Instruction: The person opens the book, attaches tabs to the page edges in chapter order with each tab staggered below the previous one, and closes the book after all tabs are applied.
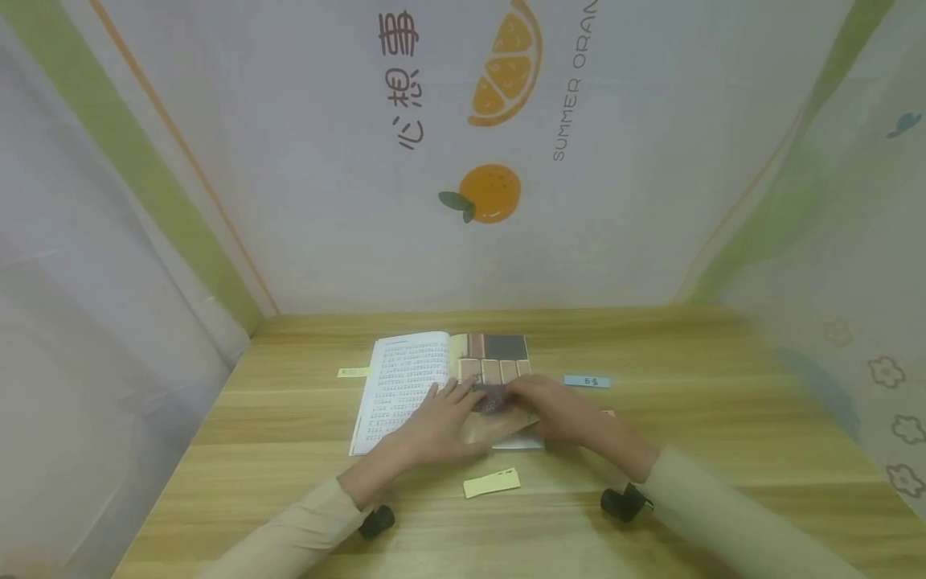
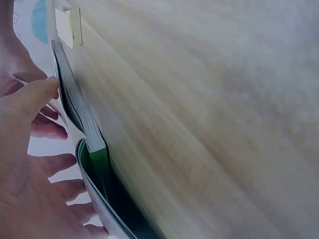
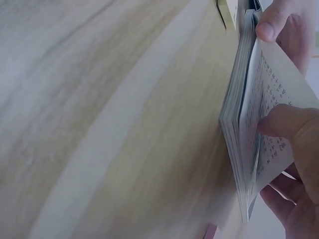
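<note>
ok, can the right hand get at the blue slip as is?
Probably yes: the blue slip lies uncovered on the tabletop close by the right hand, though that hand is pinching a page and would likely have to release it first.

Forward-down head view from above, close wrist views, book (image 1: 407, 378) in all.

The open book (image 1: 408, 374) had thin, smooth paper pages, matt on the printed text side, and the yellow slip (image 1: 492, 483) and blue slip (image 1: 587, 381) looked like flat matt paper too. The surface (image 1: 289, 426) showed a smooth wood grain with a faint sheen. The sleeves (image 1: 723, 515) were soft matt cloth, and the curtain (image 1: 622, 217) looked like thin, lightly creased fabric.
</note>
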{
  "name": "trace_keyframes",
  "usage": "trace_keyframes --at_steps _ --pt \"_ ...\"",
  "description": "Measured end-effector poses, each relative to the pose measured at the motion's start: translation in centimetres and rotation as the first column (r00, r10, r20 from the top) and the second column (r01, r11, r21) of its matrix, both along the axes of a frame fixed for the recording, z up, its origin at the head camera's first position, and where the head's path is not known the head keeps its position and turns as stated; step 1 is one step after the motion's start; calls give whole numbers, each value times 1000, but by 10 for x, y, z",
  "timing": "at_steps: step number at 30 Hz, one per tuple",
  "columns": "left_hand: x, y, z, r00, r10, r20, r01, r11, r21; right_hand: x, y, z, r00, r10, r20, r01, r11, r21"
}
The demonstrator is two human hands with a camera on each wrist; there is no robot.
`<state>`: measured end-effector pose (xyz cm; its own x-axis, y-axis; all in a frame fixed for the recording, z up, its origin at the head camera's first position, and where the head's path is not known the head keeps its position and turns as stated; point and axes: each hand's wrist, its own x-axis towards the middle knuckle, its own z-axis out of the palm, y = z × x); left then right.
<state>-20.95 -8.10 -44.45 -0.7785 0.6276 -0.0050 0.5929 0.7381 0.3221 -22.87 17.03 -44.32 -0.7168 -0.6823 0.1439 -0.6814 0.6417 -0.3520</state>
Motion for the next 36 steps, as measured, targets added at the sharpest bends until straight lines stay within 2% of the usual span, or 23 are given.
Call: trace_keyframes --at_steps 5,9,11,14,16,19,22,25,29,33,36 --pt "-1 -2 2 1000 0 20 0 999 40 -4 5 -2 999 -1 -51 -3 998 -65" --pt "-3 -5 3 999 5 53 -11 993 115 -9 16 -3 992 -62 -113 49 993 -110" --pt "-5 -8 4 998 4 58 -14 986 166 -9 23 -2 988 -112 -108 96 985 -145" --pt "-8 -14 5 996 9 94 -33 964 263 -7 34 -1 987 -146 -72 128 969 -213" --pt "-8 -21 7 992 31 125 -69 948 311 -5 40 0 986 -148 -71 128 964 -232" --pt "-6 -31 14 975 103 198 -170 918 358 -2 45 -2 988 -125 -92 99 965 -244" --pt "-7 -44 20 961 174 213 -247 889 385 0 47 -5 987 -108 -123 77 968 -238" --pt "-10 -58 27 965 198 171 -253 876 411 2 48 -8 986 -110 -129 80 973 -217" --pt "-15 -75 38 977 201 78 -215 888 406 4 46 -9 990 -116 -86 99 978 -182" --pt "-17 -89 45 973 229 42 -227 899 373 6 41 -8 994 -100 -32 94 984 -154" --pt "-18 -95 47 973 227 26 -221 904 365 7 37 -7 996 -84 -4 83 988 -133"
